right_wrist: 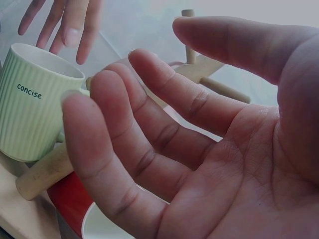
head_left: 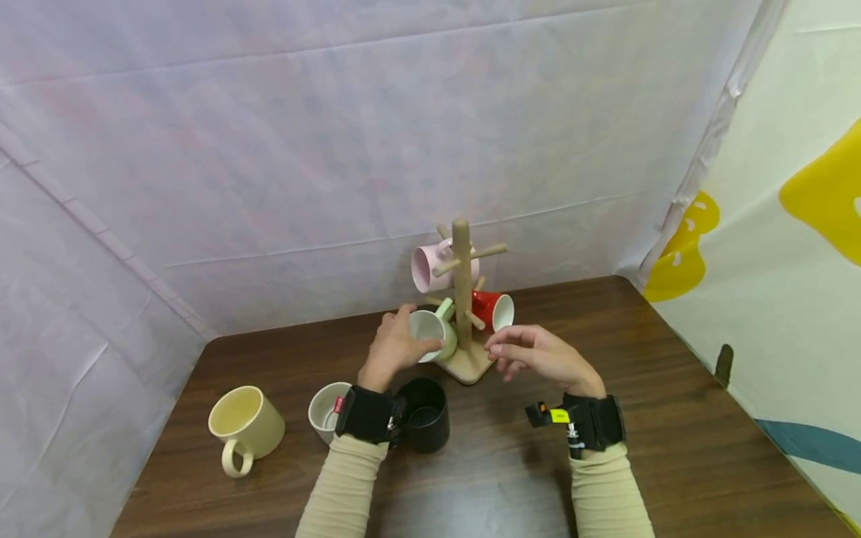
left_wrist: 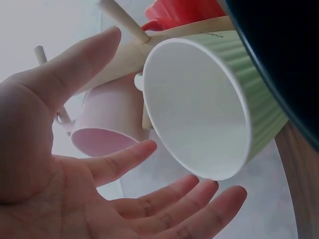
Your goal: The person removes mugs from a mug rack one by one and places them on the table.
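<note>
A ribbed light-green mug (right_wrist: 30, 114) marked "concise" sits tilted low at the wooden mug rack (head_left: 462, 280), its white mouth turned toward my left hand (head_left: 392, 345). That hand is spread around the mouth, with thumb and fingers apart; in the left wrist view, gaps show between the thumb and the mug. My right hand (head_left: 546, 359) hovers at the right of the rack's base, fingers loosely bent and holding nothing. Nearest to it, a red mug (head_left: 484, 305) with a white inside hangs on a lower peg. A pink mug (head_left: 433, 269) hangs higher on the left.
On the dark wooden table (head_left: 498, 478), a black mug (head_left: 430, 430) stands below my left wrist. Beside it is a whitish mug (head_left: 324, 415) with a red tag, partly hidden by the wrist strap. A yellow mug (head_left: 258, 430) stands farther left. A pale cloth wall (head_left: 323, 164) rises behind.
</note>
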`<move>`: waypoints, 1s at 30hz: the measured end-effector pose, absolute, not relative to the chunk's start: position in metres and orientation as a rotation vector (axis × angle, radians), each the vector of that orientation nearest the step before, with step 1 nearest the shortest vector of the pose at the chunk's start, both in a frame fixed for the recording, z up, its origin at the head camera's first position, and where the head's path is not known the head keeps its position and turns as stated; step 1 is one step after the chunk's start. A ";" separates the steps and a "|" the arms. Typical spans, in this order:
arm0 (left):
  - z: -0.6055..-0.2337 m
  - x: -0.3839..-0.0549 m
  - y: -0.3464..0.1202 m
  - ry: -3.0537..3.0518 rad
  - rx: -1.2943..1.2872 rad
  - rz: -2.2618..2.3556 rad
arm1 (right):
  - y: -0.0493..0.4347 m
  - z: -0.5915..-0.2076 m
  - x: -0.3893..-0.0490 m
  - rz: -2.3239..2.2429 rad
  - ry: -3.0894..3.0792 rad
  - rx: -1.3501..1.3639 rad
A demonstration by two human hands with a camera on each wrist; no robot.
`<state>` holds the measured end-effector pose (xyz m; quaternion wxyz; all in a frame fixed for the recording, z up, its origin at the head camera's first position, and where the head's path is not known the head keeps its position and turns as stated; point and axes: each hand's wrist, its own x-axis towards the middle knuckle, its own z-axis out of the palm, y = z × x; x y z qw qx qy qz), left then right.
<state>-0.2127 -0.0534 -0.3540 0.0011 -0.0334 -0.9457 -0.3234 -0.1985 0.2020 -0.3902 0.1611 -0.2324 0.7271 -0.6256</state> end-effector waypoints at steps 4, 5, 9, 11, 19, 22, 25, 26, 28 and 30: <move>-0.356 -0.215 -0.050 -2.979 -0.091 -0.979 | 0.201 -0.390 -0.199 -1.786 2.075 -0.676; -0.356 -0.216 -0.049 -2.982 -0.092 -0.969 | 0.201 -0.390 -0.199 -1.786 2.075 -0.678; -0.359 -0.219 -0.046 -3.006 -0.077 -0.925 | 0.200 -0.390 -0.199 -1.778 2.078 -0.690; -0.360 -0.221 -0.045 -3.023 -0.070 -0.910 | 0.200 -0.390 -0.199 -1.773 2.078 -0.699; -0.365 -0.226 -0.039 -3.087 -0.038 -0.884 | 0.199 -0.392 -0.199 -1.767 2.072 -0.700; -0.366 -0.227 -0.037 -3.086 -0.030 -0.876 | 0.199 -0.392 -0.199 -1.770 2.072 -0.697; -0.367 -0.228 -0.036 -3.078 -0.025 -0.874 | 0.199 -0.392 -0.199 -1.772 2.070 -0.696; -0.367 -0.229 -0.035 -3.076 -0.020 -0.871 | 0.199 -0.392 -0.199 -1.773 2.071 -0.694; -0.367 -0.229 -0.034 -3.070 -0.013 -0.871 | 0.199 -0.391 -0.199 -1.773 2.073 -0.691; -0.368 -0.230 -0.033 -3.066 -0.008 -0.868 | 0.199 -0.391 -0.199 -1.772 2.076 -0.687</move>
